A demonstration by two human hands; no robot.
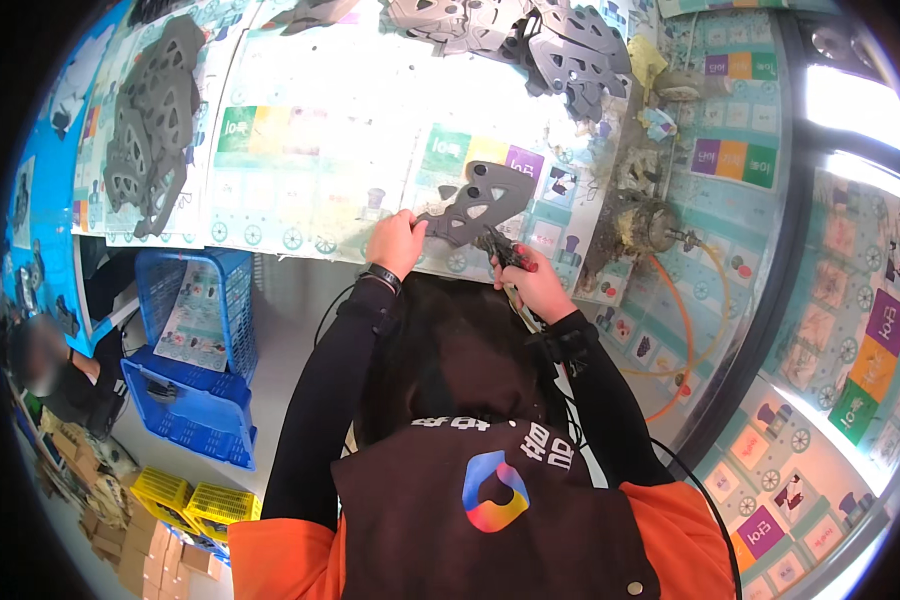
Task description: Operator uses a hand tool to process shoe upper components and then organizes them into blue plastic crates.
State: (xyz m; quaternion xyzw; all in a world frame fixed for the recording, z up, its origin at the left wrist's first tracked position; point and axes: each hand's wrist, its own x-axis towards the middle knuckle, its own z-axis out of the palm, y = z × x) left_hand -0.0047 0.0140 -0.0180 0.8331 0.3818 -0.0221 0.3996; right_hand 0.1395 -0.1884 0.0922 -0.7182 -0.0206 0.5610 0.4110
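A flat dark-grey moulded part (511,196) with several cut-outs lies at the near edge of the papered table. My left hand (398,244) is closed on its left end, fingers pinched around the tip. My right hand (537,287) grips a pair of cutting pliers (515,257) with red and black handles. Their dark jaws are up against the part's lower right edge; whether they bite into it is too small to tell.
Stacks of similar grey parts (155,125) lie at the table's left, with another grey pile (570,55) at the far side. A dirty metal fixture (650,227) with an orange hose (686,335) stands right. Blue crates (198,410) and yellow crates (220,507) stand left, near another person (80,390).
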